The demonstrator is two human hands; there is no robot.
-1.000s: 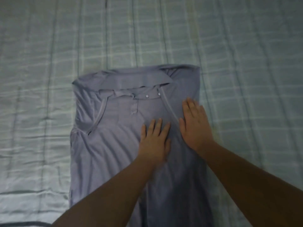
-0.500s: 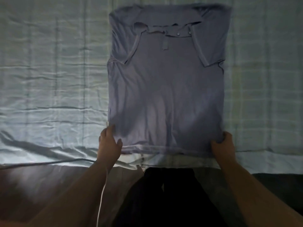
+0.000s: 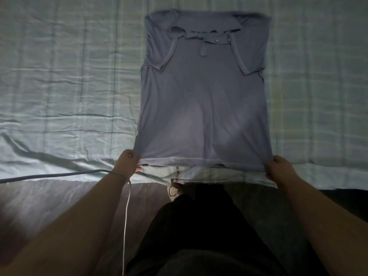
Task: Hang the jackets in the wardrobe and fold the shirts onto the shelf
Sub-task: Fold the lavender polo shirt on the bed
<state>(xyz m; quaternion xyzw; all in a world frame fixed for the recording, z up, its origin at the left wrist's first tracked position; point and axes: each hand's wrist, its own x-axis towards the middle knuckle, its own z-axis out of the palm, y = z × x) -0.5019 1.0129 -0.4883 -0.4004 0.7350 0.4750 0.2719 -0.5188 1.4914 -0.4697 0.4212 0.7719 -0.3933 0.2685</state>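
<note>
Shirt [image 3: 203, 96] lying flat on bed [image 3: 69, 86], sleeves folded in. Left hand [image 3: 126, 166] and right hand [image 3: 278, 168] no longer pressing chest; now each pinching one hem corner. Judgement: hem-to-collar fold beginning; shelving pending.

**Lots tucked out of sight here**

Left hand [image 3: 126, 165] and right hand [image 3: 279, 169] have most of their fingers buried under the hem of the shirt [image 3: 203, 92]. Both forearms run off the bottom edge. The white cable [image 3: 125, 226] drops out lower centre-left, and the grey cord [image 3: 49, 175] exits at the left edge. The print just below the hem is too small to read.
</note>
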